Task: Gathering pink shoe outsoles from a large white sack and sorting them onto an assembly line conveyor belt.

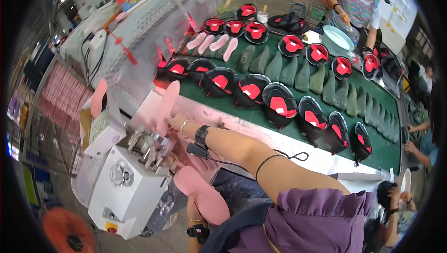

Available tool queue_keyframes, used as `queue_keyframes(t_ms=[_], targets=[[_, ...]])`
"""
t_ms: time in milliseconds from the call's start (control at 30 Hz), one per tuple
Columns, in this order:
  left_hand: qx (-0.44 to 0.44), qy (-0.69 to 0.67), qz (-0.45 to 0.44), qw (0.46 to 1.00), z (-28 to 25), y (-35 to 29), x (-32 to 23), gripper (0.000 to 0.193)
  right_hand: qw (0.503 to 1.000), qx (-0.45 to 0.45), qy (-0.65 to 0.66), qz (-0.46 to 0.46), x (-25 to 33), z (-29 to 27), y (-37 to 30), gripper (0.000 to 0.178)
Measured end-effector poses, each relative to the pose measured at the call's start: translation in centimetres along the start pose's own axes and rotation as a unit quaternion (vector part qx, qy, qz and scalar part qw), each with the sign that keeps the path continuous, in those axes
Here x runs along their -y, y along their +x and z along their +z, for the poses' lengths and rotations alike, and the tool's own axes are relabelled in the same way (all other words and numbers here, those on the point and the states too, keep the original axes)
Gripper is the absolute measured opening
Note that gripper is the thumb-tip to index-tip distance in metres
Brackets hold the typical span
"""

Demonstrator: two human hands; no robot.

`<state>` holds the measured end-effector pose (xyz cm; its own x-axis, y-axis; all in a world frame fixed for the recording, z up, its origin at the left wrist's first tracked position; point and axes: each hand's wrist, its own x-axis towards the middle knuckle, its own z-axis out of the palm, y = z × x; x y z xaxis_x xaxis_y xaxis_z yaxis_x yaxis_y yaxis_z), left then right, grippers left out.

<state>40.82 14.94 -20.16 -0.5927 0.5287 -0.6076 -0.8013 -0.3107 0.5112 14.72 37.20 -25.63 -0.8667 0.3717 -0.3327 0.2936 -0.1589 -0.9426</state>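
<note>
My left hand (192,207), at the lower middle, holds pink insoles (202,192) against its palm; its fingers are mostly hidden behind them. My right arm reaches across to the left, where my right hand (176,121) grips the edge of another long pink insole (170,98), tilted upright above a pink-dusted surface. Just left of both hands sits a white machine (122,183) with a metal roller head (149,146). More pink insoles (205,163) lie partly hidden beneath my right forearm.
A green conveyor belt (260,113) carries rows of black shoe uppers (279,104) with red linings, green shoe lasts (302,77) and several pink insoles (219,42). Across it, a person (356,8) works beside a pale basin (338,37). A wire rack (56,108) and orange fan (67,229) stand left.
</note>
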Motion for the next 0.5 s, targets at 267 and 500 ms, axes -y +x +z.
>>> queue_keyframes(t_ms=[267,500], targets=[[-0.025,0.053,-0.001,0.998,2.1,1.4,-0.7,0.058,0.953,-0.27,-0.061,-0.125,1.5,-21.8,2.5,0.031],[-0.013,0.07,0.015,0.997,2.1,2.3,-1.3,0.06,0.908,-0.409,-0.09,0.004,4.0,-38.1,4.4,0.032]])
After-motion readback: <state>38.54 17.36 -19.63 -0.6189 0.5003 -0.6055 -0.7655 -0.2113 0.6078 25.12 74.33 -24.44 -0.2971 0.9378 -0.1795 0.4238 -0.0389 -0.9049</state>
